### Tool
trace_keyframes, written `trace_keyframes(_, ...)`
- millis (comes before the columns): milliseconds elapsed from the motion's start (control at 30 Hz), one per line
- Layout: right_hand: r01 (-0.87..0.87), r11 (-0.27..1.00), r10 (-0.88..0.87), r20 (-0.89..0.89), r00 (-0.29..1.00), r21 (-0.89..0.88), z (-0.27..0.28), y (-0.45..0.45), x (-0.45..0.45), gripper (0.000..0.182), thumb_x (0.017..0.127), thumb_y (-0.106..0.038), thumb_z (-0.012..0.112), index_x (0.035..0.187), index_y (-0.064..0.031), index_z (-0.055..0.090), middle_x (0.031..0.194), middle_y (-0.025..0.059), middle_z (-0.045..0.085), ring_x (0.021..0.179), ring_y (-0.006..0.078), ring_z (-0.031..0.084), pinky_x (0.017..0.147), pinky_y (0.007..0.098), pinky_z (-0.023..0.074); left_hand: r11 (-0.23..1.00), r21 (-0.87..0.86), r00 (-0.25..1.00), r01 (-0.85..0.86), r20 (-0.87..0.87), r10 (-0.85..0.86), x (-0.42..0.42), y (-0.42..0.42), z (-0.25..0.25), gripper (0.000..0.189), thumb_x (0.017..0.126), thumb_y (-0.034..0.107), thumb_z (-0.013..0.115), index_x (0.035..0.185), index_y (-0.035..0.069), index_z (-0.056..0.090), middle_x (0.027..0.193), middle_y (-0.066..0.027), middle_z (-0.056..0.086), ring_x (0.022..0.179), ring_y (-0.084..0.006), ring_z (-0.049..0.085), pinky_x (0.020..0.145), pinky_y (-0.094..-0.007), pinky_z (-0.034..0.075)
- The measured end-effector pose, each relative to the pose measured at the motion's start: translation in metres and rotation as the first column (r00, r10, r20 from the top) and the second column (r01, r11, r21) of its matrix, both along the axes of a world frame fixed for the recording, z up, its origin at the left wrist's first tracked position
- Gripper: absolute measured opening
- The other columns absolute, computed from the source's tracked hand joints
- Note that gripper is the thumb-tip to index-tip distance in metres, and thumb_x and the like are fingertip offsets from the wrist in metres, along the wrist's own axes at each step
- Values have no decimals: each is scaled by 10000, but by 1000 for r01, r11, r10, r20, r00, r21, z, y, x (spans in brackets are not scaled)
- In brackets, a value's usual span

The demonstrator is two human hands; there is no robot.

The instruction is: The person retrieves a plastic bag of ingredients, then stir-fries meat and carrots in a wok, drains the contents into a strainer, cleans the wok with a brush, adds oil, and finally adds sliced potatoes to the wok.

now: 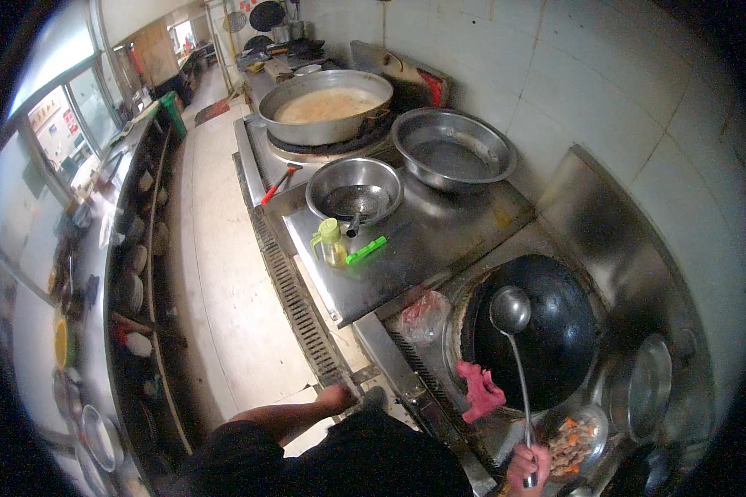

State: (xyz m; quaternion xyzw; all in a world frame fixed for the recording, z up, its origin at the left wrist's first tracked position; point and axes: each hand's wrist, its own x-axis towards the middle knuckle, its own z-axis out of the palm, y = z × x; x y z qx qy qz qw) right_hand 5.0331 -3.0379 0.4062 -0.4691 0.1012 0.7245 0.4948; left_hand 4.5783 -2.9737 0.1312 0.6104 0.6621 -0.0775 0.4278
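Observation:
My right hand (527,465) is closed around the handle of a steel ladle (510,310). The ladle's bowl rests over the inside of a black wok (559,323). A pink cloth (482,392) hangs on the wok's near left rim. Just right of that hand, a metal dish (598,428) holds cooked meat pieces with orange bits (572,444). Low in front of my body, above the floor, is my left hand (337,399). Its fingers look curled, but whether they hold anything is not visible. A clear plastic bag (424,317) with something red inside lies left of the wok.
Left of the wok, a steel counter (404,273) carries an oil bottle (331,243), a green lighter-like tool (367,250) and steel basins (454,149). Beyond, a large pan (323,127) of cloudy liquid sits on a burner. A floor drain grate (292,304) runs alongside.

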Motion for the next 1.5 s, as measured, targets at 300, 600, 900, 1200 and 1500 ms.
trace_keyframes(300, -368, 901, -45, 893, 447, 230, 65, -38, -28, 232, 877, -223, 518, 981, -17, 545, 638, 74, 534, 481, 141, 472, 437, 243, 380, 750, -342, 761, 567, -132, -635, -46, 8, -125, 373, 798, 364, 571, 902, 28, 696, 939, -168, 664, 849, -329, 635, 718, -459, 504)
trace_keyframes(600, 273, 959, -176, 918, 354, 78, -35, -194, 12, 629, 783, 21, 531, 1383, -71, 368, 804, 68, 585, 641, 141, 539, 538, 251, 440, 426, 207, 395, 881, 178, -902, 29, 53, -189, 329, 804, 365, 545, 843, 62, 668, 834, -194, 639, 769, -358, 609, 654, -462, 480)
trace_keyframes(900, 296, 905, -388, 880, 273, 306, 17, -228, 71, 760, 719, 102, 438, 1432, -99, 268, 651, 22, 523, 450, 108, 472, 408, 243, 411, 759, -366, 842, 538, 189, -506, 10, 39, -182, 204, 775, 215, 620, 803, 14, 602, 705, -147, 596, 721, -266, 608, 646, -381, 494)
trace_keyframes(1200, 466, 865, -190, 981, -38, 186, -36, -349, 313, 603, 765, 23, 497, 1353, -44, 380, 605, 33, 504, 403, 133, 465, 365, 283, 397, 792, -244, 825, 560, 76, -560, 100, -53, -127, 221, 770, 231, 621, 802, 12, 613, 716, -152, 603, 733, -284, 610, 658, -388, 493)
trace_keyframes(1500, 412, 909, -84, 996, 31, 64, -108, -429, 449, 387, 754, 16, 551, 1137, -5, 500, 637, 75, 553, 452, 195, 527, 412, 326, 428, 803, -220, 830, 554, 63, -555, 152, -107, -111, 238, 765, 246, 622, 801, 10, 623, 727, -158, 610, 745, -301, 612, 670, -395, 492)
